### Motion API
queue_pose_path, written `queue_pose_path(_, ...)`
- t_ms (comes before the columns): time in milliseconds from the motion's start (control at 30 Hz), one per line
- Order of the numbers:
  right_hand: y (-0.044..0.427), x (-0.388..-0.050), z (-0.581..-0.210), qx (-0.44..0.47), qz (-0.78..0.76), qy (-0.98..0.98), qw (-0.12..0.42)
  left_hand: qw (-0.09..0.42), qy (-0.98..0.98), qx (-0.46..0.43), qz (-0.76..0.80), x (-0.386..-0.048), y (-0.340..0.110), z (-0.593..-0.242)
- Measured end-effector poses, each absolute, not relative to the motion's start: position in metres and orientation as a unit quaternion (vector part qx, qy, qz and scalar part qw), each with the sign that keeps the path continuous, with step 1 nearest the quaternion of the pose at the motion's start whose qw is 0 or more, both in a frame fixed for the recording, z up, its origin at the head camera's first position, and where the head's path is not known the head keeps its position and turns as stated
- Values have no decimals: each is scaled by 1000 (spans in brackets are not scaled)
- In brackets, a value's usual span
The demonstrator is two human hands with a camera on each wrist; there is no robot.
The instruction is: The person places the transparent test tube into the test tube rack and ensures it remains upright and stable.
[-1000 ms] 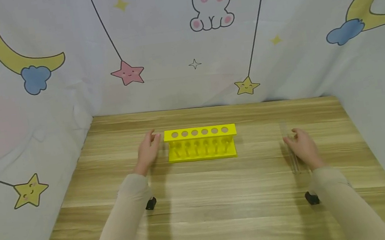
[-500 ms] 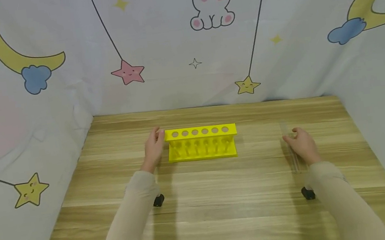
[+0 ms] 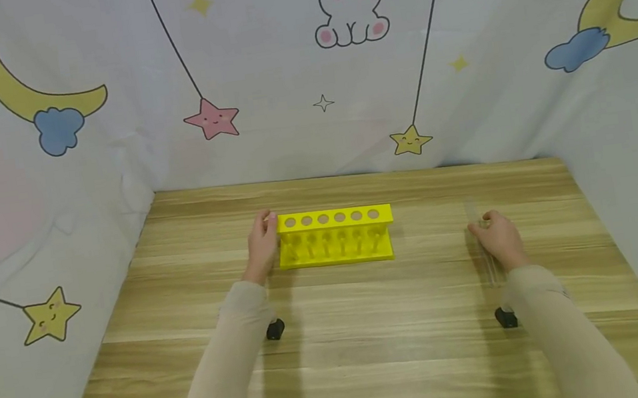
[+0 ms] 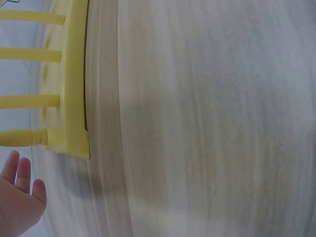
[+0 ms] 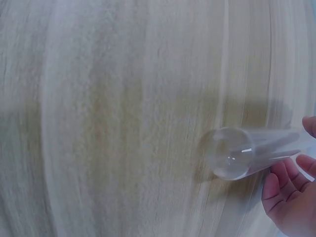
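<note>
A bright yellow test tube rack (image 3: 332, 221) stands upright on the table, with a row of round holes in its top plate and pegs below. My left hand (image 3: 262, 243) is at its left end, the thumb touching the upper left corner. In the left wrist view, several relaxed fingers (image 4: 23, 180) lie beside the end peg; the thumb is out of that view. To the right, my right hand (image 3: 499, 237) pinches a clear test tube (image 5: 261, 148) between thumb and fingers. One end of the tube points towards me. Whether it is off the table cannot be told.
The wood-grain table (image 3: 375, 353) runs back to a white cloth backdrop (image 3: 275, 50) printed with stars, moons and a rabbit. Similar cloth hangs at both sides. A black wrist device (image 3: 276, 330) shows under the left sleeve, another black device (image 3: 506, 317) under the right.
My left hand has moved right, from beside the rack to contact with its left end. The right hand and the test tube have hardly shifted. The rack stays where it was.
</note>
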State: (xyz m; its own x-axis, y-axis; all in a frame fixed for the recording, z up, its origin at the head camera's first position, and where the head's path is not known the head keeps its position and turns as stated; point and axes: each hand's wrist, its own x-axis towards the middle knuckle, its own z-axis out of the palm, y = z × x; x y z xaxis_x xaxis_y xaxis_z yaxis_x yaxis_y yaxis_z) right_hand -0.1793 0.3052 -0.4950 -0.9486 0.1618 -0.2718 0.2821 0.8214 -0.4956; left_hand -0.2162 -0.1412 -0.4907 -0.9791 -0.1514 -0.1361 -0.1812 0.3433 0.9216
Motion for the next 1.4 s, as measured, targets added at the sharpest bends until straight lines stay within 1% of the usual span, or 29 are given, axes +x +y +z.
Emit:
queue_pose_path(267,302,-180,-494,128,-285,944,105,13,814,-119,568,-217,-136,-490)
queue_pose_path(500,300,-180,-494,135,-287,943,105,14,818,-117,563,-217,-134,-488)
queue_pose_path(1000,300,-181,-497,147,-281,943,97,1,823,-123,555,-223,-132,-487)
queue_pose_path(1167,299,-181,-497,149,-280,944,93,-10,830,-119,545,-225,-132,-488)
queue_pose_path(1400,299,-181,-499,151,-282,941,108,-15,846,-116,520,-227,-133,-489)
